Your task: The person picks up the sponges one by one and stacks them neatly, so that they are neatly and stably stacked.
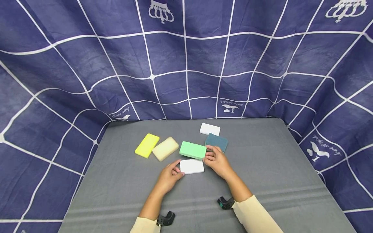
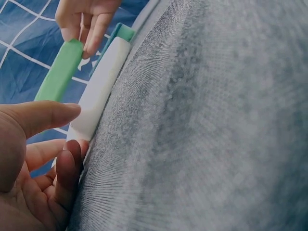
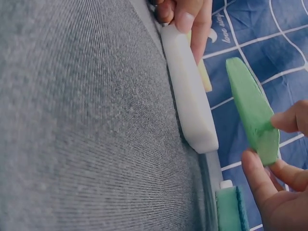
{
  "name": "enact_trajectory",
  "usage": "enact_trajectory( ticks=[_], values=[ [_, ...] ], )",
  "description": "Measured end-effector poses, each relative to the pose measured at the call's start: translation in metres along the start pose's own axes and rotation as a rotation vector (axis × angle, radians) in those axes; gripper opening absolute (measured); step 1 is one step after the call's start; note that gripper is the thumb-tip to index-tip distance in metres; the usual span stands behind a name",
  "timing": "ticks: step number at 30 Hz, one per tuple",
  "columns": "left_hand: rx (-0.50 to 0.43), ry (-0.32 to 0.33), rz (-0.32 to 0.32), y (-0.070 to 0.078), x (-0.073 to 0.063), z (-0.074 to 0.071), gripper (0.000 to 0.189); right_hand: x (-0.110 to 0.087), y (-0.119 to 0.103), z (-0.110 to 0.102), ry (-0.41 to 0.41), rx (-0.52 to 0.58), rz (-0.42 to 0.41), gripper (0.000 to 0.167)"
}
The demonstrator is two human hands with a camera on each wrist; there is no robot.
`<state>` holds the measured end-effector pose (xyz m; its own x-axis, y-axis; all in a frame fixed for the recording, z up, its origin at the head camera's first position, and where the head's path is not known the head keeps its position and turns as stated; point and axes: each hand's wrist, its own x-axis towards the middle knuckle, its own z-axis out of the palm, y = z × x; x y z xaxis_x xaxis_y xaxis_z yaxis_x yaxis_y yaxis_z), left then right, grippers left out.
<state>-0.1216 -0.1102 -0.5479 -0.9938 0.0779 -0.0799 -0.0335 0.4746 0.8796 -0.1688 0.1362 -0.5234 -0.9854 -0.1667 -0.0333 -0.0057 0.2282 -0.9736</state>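
My right hand [image 1: 218, 162] pinches the right end of a green sponge block [image 1: 193, 150] between thumb and fingers. In the right wrist view this green block [image 3: 252, 108] is held tilted, raised off the grey surface. Nearer to me lies a white sponge block [image 1: 192, 166], flat on the cloth. The left hand [image 1: 168, 178] holds its left end, thumb on the near side and fingers at the far side. The left wrist view shows the thumb against the white block [image 2: 98, 89], with the other fingers curled beside it.
To the left lie a bright yellow sponge [image 1: 147, 145] and a cream sponge [image 1: 165, 149]. Behind the right hand a dark teal scouring sponge [image 1: 216, 141] lies close to a second white block [image 1: 210, 129]. A blue curtain [image 1: 201, 84] with white lines borders the grey table [image 1: 116, 181].
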Motion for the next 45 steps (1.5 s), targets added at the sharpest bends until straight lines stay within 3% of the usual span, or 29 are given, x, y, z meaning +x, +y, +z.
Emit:
enact_trajectory(
  ticks=[9,18,30,45],
  values=[
    [0.026,0.007,0.004,-0.003,-0.002,-0.001,0.062,-0.010,0.005,-0.001,-0.115,0.026,-0.051,0.063],
    [0.003,0.011,0.001,-0.006,0.000,0.000,0.064,-0.014,0.015,-0.002,-0.169,0.017,-0.085,0.062],
    [0.003,-0.005,-0.009,-0.004,-0.001,0.001,0.065,-0.018,0.018,-0.004,-0.243,0.027,-0.063,0.063],
    [0.033,-0.011,-0.001,-0.003,-0.001,-0.001,0.066,-0.017,0.021,-0.007,-0.257,0.006,-0.069,0.063]
  ],
)
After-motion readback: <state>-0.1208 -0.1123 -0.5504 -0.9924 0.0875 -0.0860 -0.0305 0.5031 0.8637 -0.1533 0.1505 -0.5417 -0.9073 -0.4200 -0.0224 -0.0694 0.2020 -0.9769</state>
